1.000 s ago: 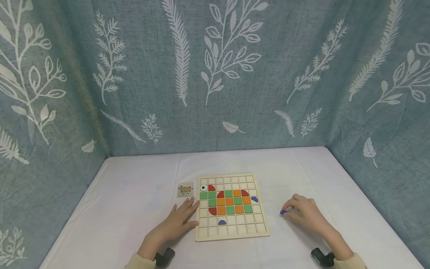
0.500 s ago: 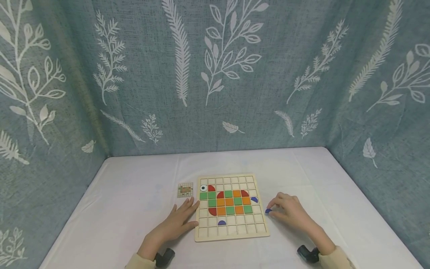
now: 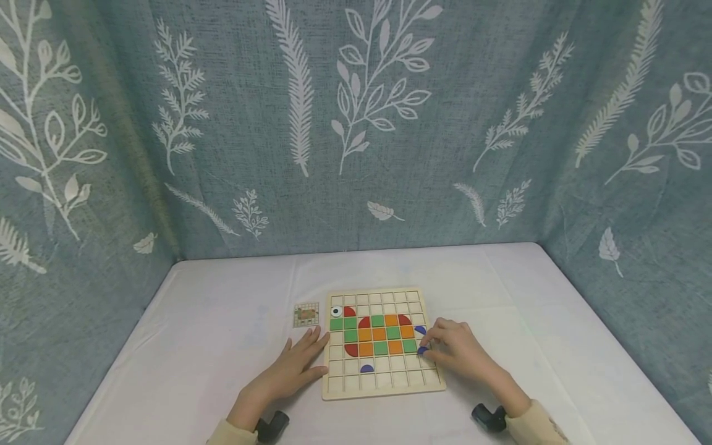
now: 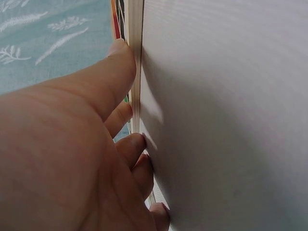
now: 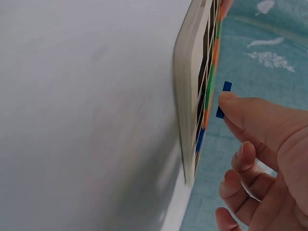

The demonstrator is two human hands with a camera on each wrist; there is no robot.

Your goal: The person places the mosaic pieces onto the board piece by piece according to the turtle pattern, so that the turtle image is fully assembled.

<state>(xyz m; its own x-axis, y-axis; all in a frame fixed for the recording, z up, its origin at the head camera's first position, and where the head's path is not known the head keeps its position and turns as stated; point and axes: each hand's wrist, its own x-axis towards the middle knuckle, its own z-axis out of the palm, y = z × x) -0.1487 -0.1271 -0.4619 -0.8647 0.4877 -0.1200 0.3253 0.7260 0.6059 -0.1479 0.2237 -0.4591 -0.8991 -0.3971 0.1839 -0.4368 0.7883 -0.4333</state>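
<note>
A wooden grid board (image 3: 389,390) lies on the white table, bearing green, orange and red tiles and a round eye tile (image 3: 336,311). One blue half-circle tile (image 3: 367,368) sits in a lower cell, another near the right edge. My right hand (image 3: 458,353) pinches a further blue half-circle tile (image 5: 224,100) between thumb and forefinger, over the board's right side. In the right wrist view that tile is held just off the board's face. My left hand (image 3: 295,366) rests with spread fingers at the board's left edge; its thumb (image 4: 118,67) touches the wooden rim.
A small printed pattern card (image 3: 306,314) lies left of the board, just beyond the left fingertips. A blue-green curtain (image 3: 356,123) with white leaves surrounds the table (image 3: 233,309). Black wrist cameras (image 3: 489,418) are strapped on both wrists.
My right hand has moved left from the bare table to over the board's right edge, carrying the blue half-circle tile. The left hand has stayed in place.
</note>
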